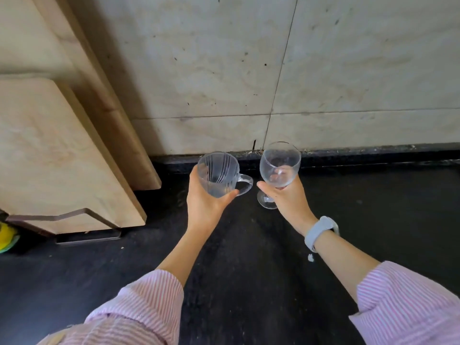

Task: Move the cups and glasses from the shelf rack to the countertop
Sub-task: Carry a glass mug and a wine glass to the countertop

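Your left hand [206, 202]: grip wrapped around glass mug [219, 174], held above dark bench [249, 270]. Mug long axis near upright, mouth tipped toward you, handle pointing right. Your right hand [288, 197]: grip clamped on stemmed glass [279, 168] at bowl base and stem. Glass axis roughly upright, mouth up, foot low near bench; contact cannot be told. Both vessels side by side near tiled wall [323, 70], apart. Watch band [319, 230] on right wrist.
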The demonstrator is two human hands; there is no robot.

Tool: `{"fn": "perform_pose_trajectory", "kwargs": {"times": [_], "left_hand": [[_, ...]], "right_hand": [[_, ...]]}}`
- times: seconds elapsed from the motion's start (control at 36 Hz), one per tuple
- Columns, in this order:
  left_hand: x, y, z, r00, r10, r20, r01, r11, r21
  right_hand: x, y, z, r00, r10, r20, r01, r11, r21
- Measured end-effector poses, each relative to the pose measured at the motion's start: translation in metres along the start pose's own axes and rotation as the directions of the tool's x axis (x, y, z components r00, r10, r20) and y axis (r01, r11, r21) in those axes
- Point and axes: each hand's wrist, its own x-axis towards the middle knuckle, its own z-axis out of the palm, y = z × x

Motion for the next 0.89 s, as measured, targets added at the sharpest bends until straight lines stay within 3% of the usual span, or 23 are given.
{"fn": "perform_pose_trajectory", "kwargs": {"times": [0.31, 0.58, 0.75, 0.89], "left_hand": [[0.021, -0.009, 0.02, 0.997, -0.016, -0.077, 0.017, 1.0, 0.017], [0.03, -0.011, 0.023, 0.996, -0.059, -0.07, 0.062, 0.997, 0.051], [0.024, -0.008, 0.016, 0.994, -0.106, -0.018, 0.107, 0.993, 0.046], [0.009, -0.003, -0.001, 0.976, -0.22, 0.006, 0.213, 0.953, 0.217]], "right_hand": [[0.036, 0.002, -0.002, 0.998, -0.061, 0.018, 0.062, 0.997, -0.039], [0.039, 0.006, -0.004, 0.998, -0.009, 0.058, 0.012, 0.998, -0.059], [0.024, -0.005, -0.007, 0.993, 0.089, 0.082, -0.074, 0.983, -0.169], [0.0, -0.014, -0.012, 0.98, 0.186, 0.076, -0.147, 0.921, -0.36]]}}
